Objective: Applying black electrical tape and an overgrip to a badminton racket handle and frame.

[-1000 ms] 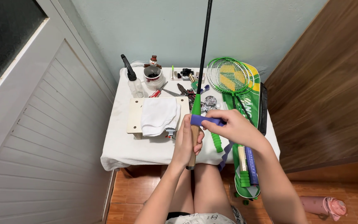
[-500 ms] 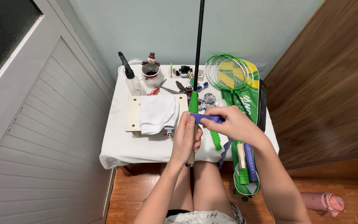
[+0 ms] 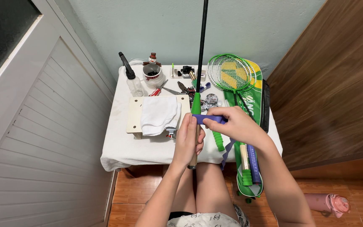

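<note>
Left hand [image 3: 188, 141] grips racket handle [image 3: 194, 145]; right hand [image 3: 234, 124] pinches purple tape [image 3: 209, 119] (seemingly taut).

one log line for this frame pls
left hand: grips racket handle, shaft upright | right hand: pulls purple grip tape taut at handle top | table: white cloth, green rackets

Purple grip tape strip [image 3: 210, 119] mid-frame, green-collared black racket shaft [image 3: 200, 54] above, green-and-yellow strung badminton rackets [image 3: 231, 73] upper right, white folded cloth [image 3: 159, 115] left of centre.
</note>
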